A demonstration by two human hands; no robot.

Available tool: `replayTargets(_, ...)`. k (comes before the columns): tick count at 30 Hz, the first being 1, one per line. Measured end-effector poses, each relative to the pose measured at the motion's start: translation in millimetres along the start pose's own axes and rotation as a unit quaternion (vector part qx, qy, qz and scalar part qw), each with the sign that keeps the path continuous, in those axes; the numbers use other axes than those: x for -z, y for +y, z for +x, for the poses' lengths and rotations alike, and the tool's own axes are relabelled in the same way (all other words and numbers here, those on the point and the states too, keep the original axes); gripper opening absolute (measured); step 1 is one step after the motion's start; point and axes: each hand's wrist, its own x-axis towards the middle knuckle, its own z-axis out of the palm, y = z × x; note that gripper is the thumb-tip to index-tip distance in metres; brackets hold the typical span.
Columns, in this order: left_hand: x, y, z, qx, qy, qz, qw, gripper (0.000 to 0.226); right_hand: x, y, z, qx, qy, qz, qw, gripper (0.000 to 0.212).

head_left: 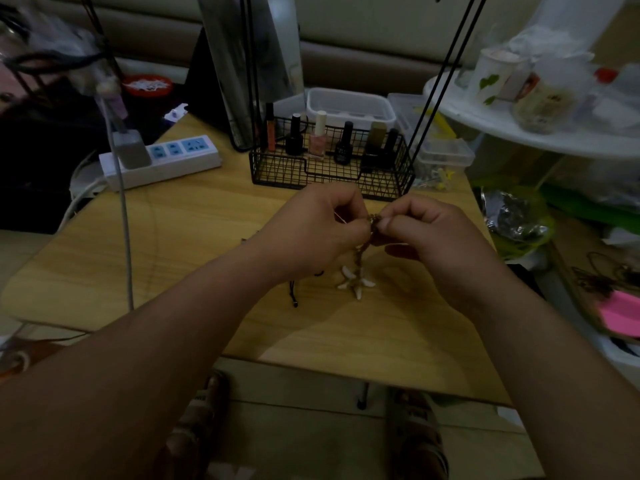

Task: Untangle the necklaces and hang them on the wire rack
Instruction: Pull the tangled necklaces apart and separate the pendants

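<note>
Necklaces (360,259), knotted together, dangle between left grip (322,230) and right grip (427,237), both pinched on the tangle above the table (207,237). Untangling appears unfinished. Hanging on the rack (277,171) beyond the grips remains.

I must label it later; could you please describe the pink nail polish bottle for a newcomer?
On the wooden table, find the black wire basket near the far edge. The pink nail polish bottle stands third from the left in it. It alone has a pale pink body and cream cap; both neighbours are black.
</note>
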Motion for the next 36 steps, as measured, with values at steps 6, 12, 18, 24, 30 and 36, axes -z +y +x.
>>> replayTargets(6,5.0,7.4,0.2,0.057,-0.038,-0.152,0.986,0.010,5.7,-4.2,1.7,-0.040,-0.081,0.043,0.995,0.003)
replayTargets(12,4.1,7.9,0.2,0.142,-0.090,-0.228,0.959,0.008,5.5,-4.6,1.2,0.007,-0.019,0.009,1.000,0.013)
replayTargets(18,1.6,6.0,0.3,0.128,-0.048,-0.181,0.974,0.012,6.2,-2.0,2.8,-0.050,-0.044,0.090,0.994,0.016)
replayTargets(24,-0.8,7.3,0.9,0.121,-0.024,-0.221,0.968,0.015,1.9,-0.4,4.0,-0.041,-0.027,0.106,0.993,0.014)
replayTargets(30,1.0,6.3,-0.5,0.119,-0.066,-0.151,0.979,0.018,0.0,0.4,7.1,-0.045,-0.034,0.158,0.986,0.018)
replayTargets(36,4.5,-0.3,-0.1,0.089,-0.049,-0.042,0.994,0.010,-0.7,0.3,6.1,-0.078,-0.063,0.179,0.979,0.019)
